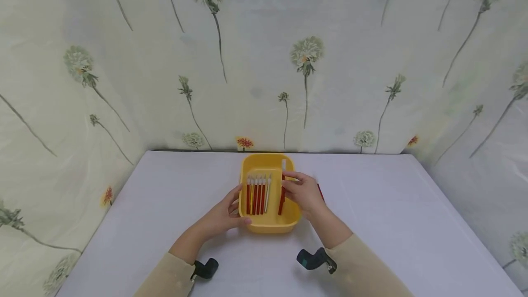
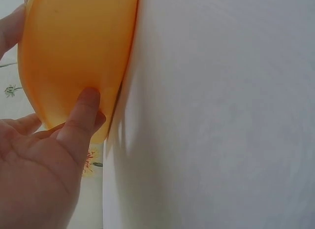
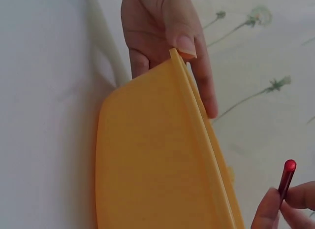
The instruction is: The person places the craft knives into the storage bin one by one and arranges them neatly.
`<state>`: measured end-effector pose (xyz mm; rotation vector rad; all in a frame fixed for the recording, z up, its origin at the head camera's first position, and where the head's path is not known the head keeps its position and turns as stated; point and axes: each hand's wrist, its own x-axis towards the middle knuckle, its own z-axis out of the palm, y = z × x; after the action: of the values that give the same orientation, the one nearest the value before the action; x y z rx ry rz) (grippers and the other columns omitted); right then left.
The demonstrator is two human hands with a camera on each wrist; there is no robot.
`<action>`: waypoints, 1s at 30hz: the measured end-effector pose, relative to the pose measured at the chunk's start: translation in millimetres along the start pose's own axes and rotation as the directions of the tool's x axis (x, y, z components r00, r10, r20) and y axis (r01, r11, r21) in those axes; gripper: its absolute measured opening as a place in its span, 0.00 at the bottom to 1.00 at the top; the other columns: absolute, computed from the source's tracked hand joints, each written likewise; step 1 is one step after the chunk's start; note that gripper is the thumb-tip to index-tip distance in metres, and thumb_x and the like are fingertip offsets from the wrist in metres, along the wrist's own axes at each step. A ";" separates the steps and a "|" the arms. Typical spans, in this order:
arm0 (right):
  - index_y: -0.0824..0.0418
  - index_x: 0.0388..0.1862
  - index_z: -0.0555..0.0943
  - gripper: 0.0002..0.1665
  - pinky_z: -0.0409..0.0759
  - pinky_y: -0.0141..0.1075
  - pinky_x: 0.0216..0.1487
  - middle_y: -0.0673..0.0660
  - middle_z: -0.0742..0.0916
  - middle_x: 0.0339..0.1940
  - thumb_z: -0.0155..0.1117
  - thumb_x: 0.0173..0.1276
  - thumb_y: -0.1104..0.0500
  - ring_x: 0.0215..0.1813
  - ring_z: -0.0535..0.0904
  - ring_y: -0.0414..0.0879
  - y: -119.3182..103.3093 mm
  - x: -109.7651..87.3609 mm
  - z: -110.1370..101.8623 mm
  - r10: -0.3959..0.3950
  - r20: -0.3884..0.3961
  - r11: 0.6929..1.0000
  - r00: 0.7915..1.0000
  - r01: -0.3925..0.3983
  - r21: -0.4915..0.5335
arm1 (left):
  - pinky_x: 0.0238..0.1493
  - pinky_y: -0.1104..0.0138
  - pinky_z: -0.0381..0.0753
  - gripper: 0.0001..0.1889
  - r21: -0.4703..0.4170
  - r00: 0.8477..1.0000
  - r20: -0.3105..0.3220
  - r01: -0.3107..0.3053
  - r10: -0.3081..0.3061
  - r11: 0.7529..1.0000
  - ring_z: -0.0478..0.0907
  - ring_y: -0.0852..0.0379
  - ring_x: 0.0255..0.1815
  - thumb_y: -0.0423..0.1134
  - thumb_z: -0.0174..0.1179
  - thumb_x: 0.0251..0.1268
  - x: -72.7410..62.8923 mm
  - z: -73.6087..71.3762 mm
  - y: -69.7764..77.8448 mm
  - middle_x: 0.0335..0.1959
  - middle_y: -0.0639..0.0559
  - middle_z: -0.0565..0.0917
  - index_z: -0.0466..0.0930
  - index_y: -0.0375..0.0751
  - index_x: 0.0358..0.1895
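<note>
A yellow plastic tray (image 1: 270,229) stands at the middle of the table. My left hand (image 1: 227,212) grips its near left corner, the thumb over the rim and the fingers along the outer wall. Inside, a row of slim sticks (image 1: 258,198), mostly red with pale pointed tips, lies side by side at the left. Over the tray's right part, my right hand (image 1: 299,191) pinches a slim red pen-like stick (image 3: 286,177) with a white end. Below that hand another red stick (image 1: 281,207) shows in the tray.
Just right of my right hand, a thin red stick (image 1: 320,192) shows beyond the tray, partly hidden by the hand. The white table (image 1: 165,205) ends at the back against a dandelion-patterned sheet (image 1: 255,58). Dark wrist cameras (image 1: 312,259) sit on both sleeves.
</note>
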<state>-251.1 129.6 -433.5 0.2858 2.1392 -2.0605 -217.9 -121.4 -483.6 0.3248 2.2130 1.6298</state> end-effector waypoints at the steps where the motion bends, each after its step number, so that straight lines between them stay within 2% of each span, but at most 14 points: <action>1: 0.63 0.64 0.79 0.21 0.85 0.36 0.51 0.69 0.82 0.59 0.63 0.73 0.65 0.51 0.83 0.55 0.0 0.0 2.7 -0.002 -0.001 1.000 1.000 0.002 -0.005 | 0.70 0.54 0.68 0.56 -0.001 1.000 0.000 -0.005 0.005 1.000 0.59 0.43 0.77 0.47 0.74 0.57 0.0 -0.4 0.2 0.81 0.41 0.50 0.42 0.54 0.82; 7: 0.64 0.61 0.80 0.19 0.86 0.35 0.47 0.69 0.83 0.56 0.62 0.73 0.66 0.44 0.84 0.50 4.1 0.7 19.3 -0.014 -0.008 0.999 1.000 0.013 -0.046 | 0.70 0.54 0.68 0.56 -0.006 1.000 0.006 -0.012 0.013 1.000 0.59 0.42 0.77 0.45 0.74 0.59 -1.2 -1.9 1.8 0.81 0.41 0.49 0.41 0.52 0.82; 14: 0.66 0.60 0.80 0.18 0.85 0.37 0.47 0.68 0.85 0.53 0.61 0.73 0.68 0.42 0.84 0.48 13.7 2.3 37.7 -0.020 -0.017 1.000 1.000 0.020 0.002 | 0.70 0.54 0.68 0.55 0.005 1.000 -0.005 0.005 -0.005 1.000 0.58 0.44 0.78 0.47 0.74 0.59 -2.4 -3.0 1.3 0.82 0.43 0.49 0.42 0.55 0.82; 18: 0.67 0.60 0.80 0.18 0.84 0.38 0.43 0.66 0.85 0.50 0.60 0.72 0.68 0.35 0.81 0.43 21.4 6.6 43.2 -0.009 -0.047 1.000 0.999 0.010 0.016 | 0.70 0.53 0.68 0.55 0.002 1.000 -0.004 0.008 -0.008 1.000 0.58 0.44 0.77 0.47 0.74 0.58 -2.0 -3.4 0.3 0.82 0.43 0.49 0.42 0.57 0.82; 23: 0.70 0.60 0.79 0.18 0.83 0.35 0.40 0.67 0.84 0.50 0.59 0.72 0.70 0.35 0.81 0.44 28.7 11.4 45.5 -0.008 -0.060 1.000 0.998 0.009 0.016 | 0.70 0.53 0.68 0.55 -0.016 1.000 0.010 -0.003 0.004 1.000 0.59 0.43 0.77 0.45 0.74 0.59 -1.9 -2.7 -0.4 0.81 0.42 0.49 0.42 0.54 0.82; 30: 0.68 0.60 0.80 0.18 0.71 0.31 0.27 0.62 0.85 0.42 0.59 0.73 0.68 0.29 0.76 0.43 31.9 15.0 45.7 0.014 -0.087 0.999 0.996 -0.017 -0.042 | 0.69 0.53 0.69 0.55 -0.010 1.000 0.013 -0.007 0.007 1.000 0.60 0.42 0.77 0.46 0.73 0.59 -1.2 -0.7 -0.4 0.81 0.42 0.49 0.42 0.54 0.82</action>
<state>-258.7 85.4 -470.0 0.3924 2.2197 -2.0271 -217.1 -122.6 -483.6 0.3405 2.1959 1.6372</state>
